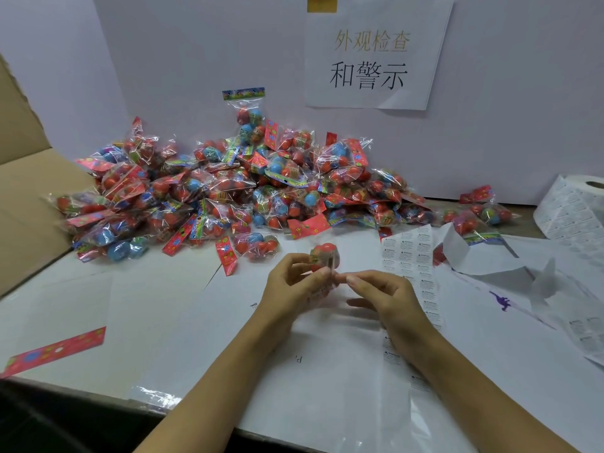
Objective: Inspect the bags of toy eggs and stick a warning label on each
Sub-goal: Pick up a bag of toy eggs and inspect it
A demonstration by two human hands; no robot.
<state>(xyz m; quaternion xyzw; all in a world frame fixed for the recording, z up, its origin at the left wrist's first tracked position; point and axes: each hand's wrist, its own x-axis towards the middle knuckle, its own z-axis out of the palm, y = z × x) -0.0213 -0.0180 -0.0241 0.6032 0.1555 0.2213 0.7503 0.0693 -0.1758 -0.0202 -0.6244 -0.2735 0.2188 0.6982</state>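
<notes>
1. The person holds one bag of toy eggs [323,256] up over the white table [163,305], in front of the big pile of bags [222,191]
2. The step now looks like sticking a warning label on this bag, or pressing it down
3. To do it well, I think the left hand [287,286] should keep the bag very still, with a smooth bit of the clear plastic facing up
4. The label should go on flat, with no folds, and then get a rub so all its edges stick
5. It should not cover the bright card at the top, if that can be helped
6. The left hand has its fingers curled round the bag from the left side, so it grips the bag
7. The right hand [382,292] reaches in from the right, and its fingertips [351,278] are close together, touching the edge of the bag
8. The picture is blurry there, so I cannot tell if a label is pinched in those fingertips
9. The sheet of labels [408,253] lies flat on the table just to the right of the hands
10. A big roll of labels [575,207] sits far off at the right edge
11. When this bag is done, there are many more in the pile to check
</notes>
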